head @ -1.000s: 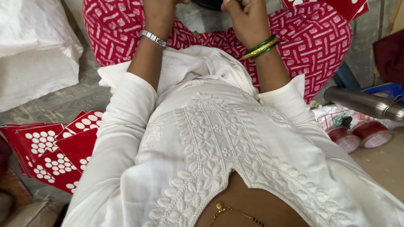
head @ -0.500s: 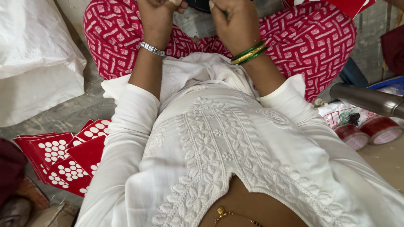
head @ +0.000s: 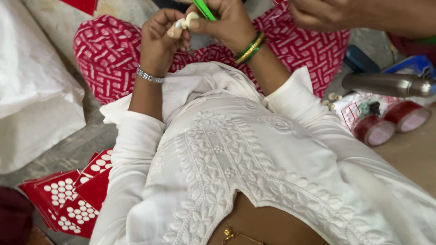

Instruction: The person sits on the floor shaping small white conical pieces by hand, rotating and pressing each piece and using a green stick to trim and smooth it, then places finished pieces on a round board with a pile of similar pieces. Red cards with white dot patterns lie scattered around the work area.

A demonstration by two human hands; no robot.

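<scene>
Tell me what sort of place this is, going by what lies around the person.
Probably an informal craft or hand-assembly spot on a floor, likely at home. A stack of red cards studded with white dots lies on the bare floor, rolls of red tape sit nearby, and another person's hand works close by.
</scene>
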